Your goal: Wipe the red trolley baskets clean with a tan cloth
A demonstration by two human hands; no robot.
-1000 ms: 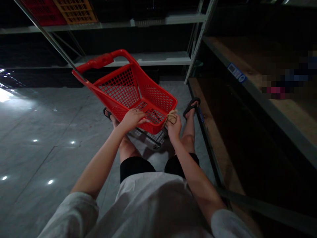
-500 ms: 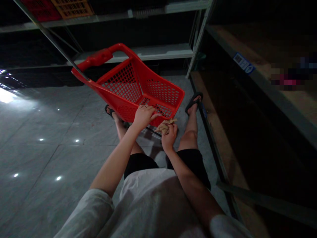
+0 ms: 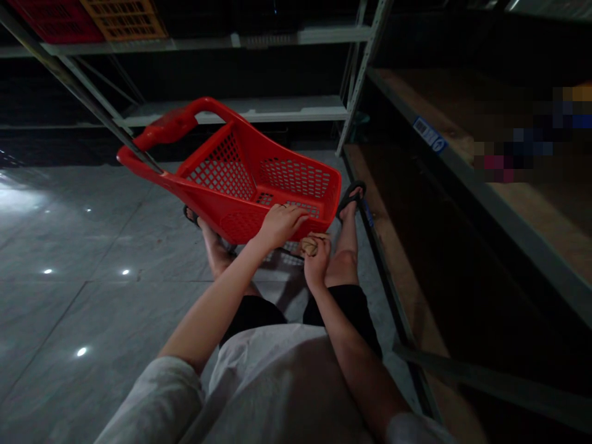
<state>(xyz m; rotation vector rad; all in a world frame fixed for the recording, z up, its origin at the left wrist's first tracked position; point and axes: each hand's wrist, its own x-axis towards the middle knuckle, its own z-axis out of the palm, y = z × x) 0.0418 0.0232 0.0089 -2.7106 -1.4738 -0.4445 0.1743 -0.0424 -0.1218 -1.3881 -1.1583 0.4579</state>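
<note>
A red plastic shopping basket with slotted walls sits tilted between my legs, its moulded handle at the far left. Nothing lies on the part of its floor that shows. My left hand is closed over the near side rim, fingers hooked towards the inside. Just to the right and lower, my right hand clutches a crumpled tan cloth close to the basket's near right corner. The right fingers are curled round the cloth and partly hidden by it.
A metal pole slants from the top left to the basket. Beyond stands a white metal rack with an orange crate and a red crate. Wooden shelving with a blue label runs along my right.
My left hand has slid along the rim to the right, nearer the right hand. The cloth is bunched more tightly in my right hand. The camera view has shifted slightly.
</note>
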